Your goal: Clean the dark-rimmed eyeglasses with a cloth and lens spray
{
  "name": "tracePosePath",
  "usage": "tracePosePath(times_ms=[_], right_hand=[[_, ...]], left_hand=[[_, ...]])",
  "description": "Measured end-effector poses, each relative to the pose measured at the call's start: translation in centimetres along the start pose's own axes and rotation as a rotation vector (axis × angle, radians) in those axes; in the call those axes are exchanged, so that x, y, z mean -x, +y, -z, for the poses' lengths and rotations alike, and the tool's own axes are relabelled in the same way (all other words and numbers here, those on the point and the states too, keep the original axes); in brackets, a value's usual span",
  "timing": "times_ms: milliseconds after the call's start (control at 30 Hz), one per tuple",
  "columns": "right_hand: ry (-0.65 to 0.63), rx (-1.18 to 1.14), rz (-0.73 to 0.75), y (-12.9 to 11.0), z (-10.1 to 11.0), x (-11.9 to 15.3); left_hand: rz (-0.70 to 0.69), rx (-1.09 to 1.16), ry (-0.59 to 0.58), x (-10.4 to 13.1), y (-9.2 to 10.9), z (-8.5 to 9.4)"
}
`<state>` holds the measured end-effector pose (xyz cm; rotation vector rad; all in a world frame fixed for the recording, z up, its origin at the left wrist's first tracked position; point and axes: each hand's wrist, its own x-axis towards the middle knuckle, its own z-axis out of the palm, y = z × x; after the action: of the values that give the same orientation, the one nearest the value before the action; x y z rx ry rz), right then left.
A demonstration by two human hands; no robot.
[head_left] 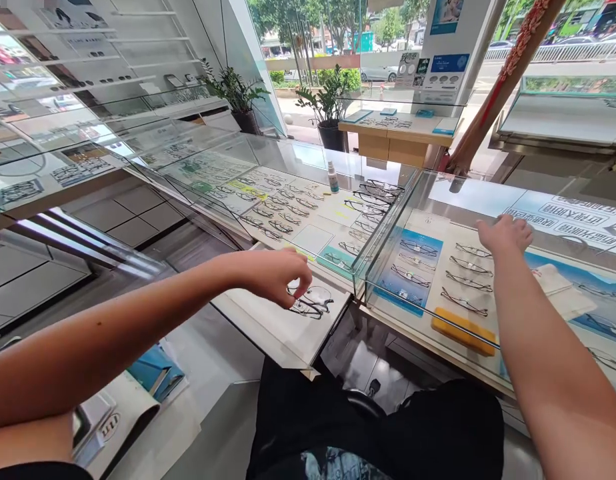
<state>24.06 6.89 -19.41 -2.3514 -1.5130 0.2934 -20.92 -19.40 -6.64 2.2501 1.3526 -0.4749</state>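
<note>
My left hand (283,275) reaches over a white pulled-out drawer (258,327), its fingers curled into a pinch at a pair of eyeglasses (313,308). The glasses have dark temples and lie near the drawer's right side; part of them is hidden behind my fingers. Off to the right, my right hand (506,235) rests on the glass countertop (458,200) with its fingers apart and nothing in them. Under that glass are rows of eyeglass frames (468,280), a blue display mat (408,270) and a yellow case (463,331).
Another glass case with many frames (283,207) stretches beyond the drawer. A small spray bottle (333,179) stands on it. Potted plants (331,107) are by the window. A blue booklet (158,373) and papers lie at lower left. A wooden post (498,87) rises behind the right counter.
</note>
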Motion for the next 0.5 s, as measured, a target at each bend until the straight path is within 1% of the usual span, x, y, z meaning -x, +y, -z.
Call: tracePosePath(times_ms=[67, 133, 200, 267, 367, 467, 500], right_hand=[[0.009, 0.002, 0.001, 0.1, -0.1, -0.1], [0.014, 0.005, -0.002, 0.3, -0.2, -0.3], [0.013, 0.008, -0.006, 0.3, -0.3, -0.4], [0.010, 0.011, -0.008, 0.3, -0.4, -0.4], [0.009, 0.017, -0.015, 0.2, -0.3, -0.3], [0.010, 0.032, -0.026, 0.1, -0.4, -0.2], [0.012, 0.037, -0.028, 0.2, -0.5, -0.3]], left_hand=[[0.014, 0.023, -0.075, -0.7, -0.6, -2.8], [0.000, 0.019, -0.103, -2.2, -1.8, -5.6], [-0.004, -0.019, -0.066, -3.9, -3.4, -8.0], [-0.025, -0.090, 0.020, -5.6, -5.3, -9.6], [-0.052, -0.151, 0.190, -7.7, -8.7, -10.5], [-0.004, -0.240, 0.371, -9.7, -12.8, -10.4], [0.026, -0.279, 0.414, -10.4, -14.2, -10.3]])
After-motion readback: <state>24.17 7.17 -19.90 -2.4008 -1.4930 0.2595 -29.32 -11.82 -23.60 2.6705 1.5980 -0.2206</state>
